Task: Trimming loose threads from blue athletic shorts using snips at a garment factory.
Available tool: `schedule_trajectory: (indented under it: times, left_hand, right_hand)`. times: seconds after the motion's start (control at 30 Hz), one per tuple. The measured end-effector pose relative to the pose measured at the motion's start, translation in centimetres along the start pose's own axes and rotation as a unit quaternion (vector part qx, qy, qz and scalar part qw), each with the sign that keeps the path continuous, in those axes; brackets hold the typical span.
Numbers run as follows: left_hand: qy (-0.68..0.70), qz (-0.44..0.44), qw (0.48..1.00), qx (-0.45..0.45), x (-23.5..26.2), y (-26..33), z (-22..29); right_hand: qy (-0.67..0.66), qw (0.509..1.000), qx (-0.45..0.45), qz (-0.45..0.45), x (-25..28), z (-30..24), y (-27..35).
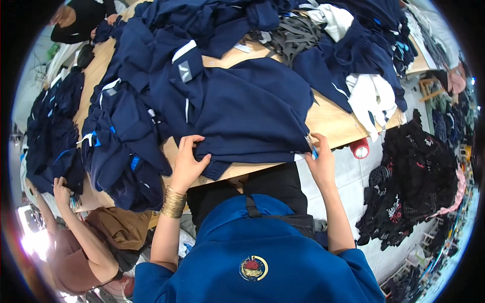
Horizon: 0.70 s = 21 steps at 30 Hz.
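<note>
On table edge (333,123) | navy garment (252,111) lies crosswise, collar left | left hand (188,160), right hand (319,157) pinch hem

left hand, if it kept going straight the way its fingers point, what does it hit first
The left hand already grips the edge of the navy garment spread on the wooden table; going on, it would likely just slide further over that same cloth.

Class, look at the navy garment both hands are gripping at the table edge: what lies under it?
Under the navy garment a wooden table shows at its right and near edges. The left hand and right hand grip its hem. Anything beneath its middle is covered.
</note>
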<state>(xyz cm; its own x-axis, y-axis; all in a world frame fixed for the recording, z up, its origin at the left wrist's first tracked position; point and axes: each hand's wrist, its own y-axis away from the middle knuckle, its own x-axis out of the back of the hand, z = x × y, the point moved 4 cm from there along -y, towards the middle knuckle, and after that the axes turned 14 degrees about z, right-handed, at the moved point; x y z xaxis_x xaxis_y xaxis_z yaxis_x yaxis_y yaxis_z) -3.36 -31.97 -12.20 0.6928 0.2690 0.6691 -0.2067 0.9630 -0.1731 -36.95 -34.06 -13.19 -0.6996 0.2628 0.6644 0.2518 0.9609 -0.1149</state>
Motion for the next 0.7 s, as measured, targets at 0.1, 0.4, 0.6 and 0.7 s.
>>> schedule_trajectory:
  times: [0.1,0.4,0.6,0.7]
  left_hand:
    - [0.048,0.001,0.999,0.017,-0.1,-0.2,0.2]
    - [0.043,0.083,0.996,0.003,0.3,-0.4,-0.1]
    - [0.576,0.009,0.732,0.363,0.6,-1.2,-2.1]
    - [0.698,-0.070,0.577,0.418,0.2,-1.7,-2.6]
  right_hand:
    - [0.024,0.998,0.049,0.038,-0.1,2.4,0.0]
    - [-0.040,0.993,0.107,0.032,-0.6,-1.5,1.6]
    - [-0.459,0.800,-0.357,-0.146,0.9,0.0,-0.4]
    - [-0.508,0.739,-0.403,-0.182,2.2,-2.4,-0.7]
